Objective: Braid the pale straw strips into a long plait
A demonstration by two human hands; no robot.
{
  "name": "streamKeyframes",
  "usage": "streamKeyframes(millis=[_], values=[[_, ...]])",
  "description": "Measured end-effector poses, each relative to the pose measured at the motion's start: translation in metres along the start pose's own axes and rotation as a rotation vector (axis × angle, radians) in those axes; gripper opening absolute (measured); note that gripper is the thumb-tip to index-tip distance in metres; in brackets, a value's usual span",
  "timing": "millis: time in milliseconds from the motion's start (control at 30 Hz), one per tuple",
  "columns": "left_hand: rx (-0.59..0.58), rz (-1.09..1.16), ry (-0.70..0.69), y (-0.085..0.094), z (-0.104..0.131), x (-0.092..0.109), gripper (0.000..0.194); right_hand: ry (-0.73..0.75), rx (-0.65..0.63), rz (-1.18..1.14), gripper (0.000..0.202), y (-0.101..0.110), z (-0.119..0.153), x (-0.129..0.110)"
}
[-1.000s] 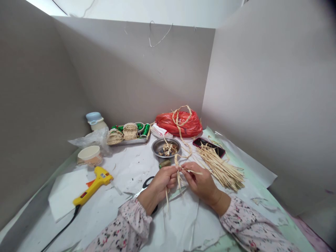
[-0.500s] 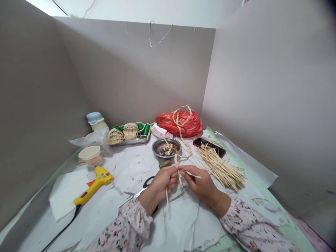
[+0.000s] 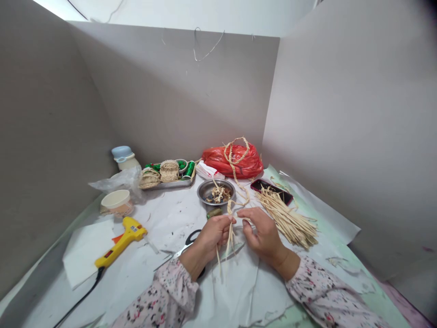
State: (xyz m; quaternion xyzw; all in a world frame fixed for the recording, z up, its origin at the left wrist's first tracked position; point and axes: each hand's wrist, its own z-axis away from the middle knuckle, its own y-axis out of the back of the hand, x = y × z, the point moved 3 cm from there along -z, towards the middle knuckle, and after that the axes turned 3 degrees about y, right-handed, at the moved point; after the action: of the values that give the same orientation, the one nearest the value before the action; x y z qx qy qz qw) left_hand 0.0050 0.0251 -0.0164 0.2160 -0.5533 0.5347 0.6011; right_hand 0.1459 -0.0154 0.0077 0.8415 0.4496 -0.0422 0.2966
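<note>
My left hand (image 3: 212,238) is closed in a pinch on a straw braid (image 3: 230,208), with loose straw strands (image 3: 229,246) hanging below its fingers. From there the pale braid runs back past the bowl and loops over a red plastic bag (image 3: 235,159). My right hand (image 3: 261,233) is just to the right, thumb and index finger apart; a strand end shows by its fingers, without a visible grip on it. Beyond the right hand lies a bundle of straw strips (image 3: 288,221). Black-handled scissors (image 3: 192,237) are partly hidden under my left wrist.
A metal bowl (image 3: 201,199) holds straw scraps. To the left are a yellow glue gun (image 3: 119,243), a paper cup (image 3: 118,203) and a lidded bottle (image 3: 125,159). A tray (image 3: 175,184) carries woven pieces and green thread. A phone (image 3: 269,189) lies partly under the straw bundle.
My right hand has let go of the strands and moved slightly right, its fingers spreading. The strands now hang down below my left hand, which keeps its pinch.
</note>
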Motion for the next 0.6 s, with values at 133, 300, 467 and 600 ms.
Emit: streamKeyframes(millis=[133, 300, 467, 600], values=[[-0.001, -0.109, -0.014, -0.004, 0.004, 0.001, 0.027, -0.179, -0.118, 0.000, 0.021, -0.008, 0.001, 0.011], [0.013, -0.237, -0.063, -0.004, 0.005, 0.002, 0.032, -0.415, -0.282, -0.208, 0.023, -0.017, 0.005, 0.016], [-0.012, -0.280, -0.052, -0.005, 0.005, 0.001, 0.027, -0.537, -0.295, -0.390, 0.017, -0.018, 0.005, 0.020], [-0.019, -0.306, -0.065, -0.005, 0.004, -0.001, 0.024, -0.605, -0.282, -0.429, 0.014, -0.021, 0.007, 0.028]])
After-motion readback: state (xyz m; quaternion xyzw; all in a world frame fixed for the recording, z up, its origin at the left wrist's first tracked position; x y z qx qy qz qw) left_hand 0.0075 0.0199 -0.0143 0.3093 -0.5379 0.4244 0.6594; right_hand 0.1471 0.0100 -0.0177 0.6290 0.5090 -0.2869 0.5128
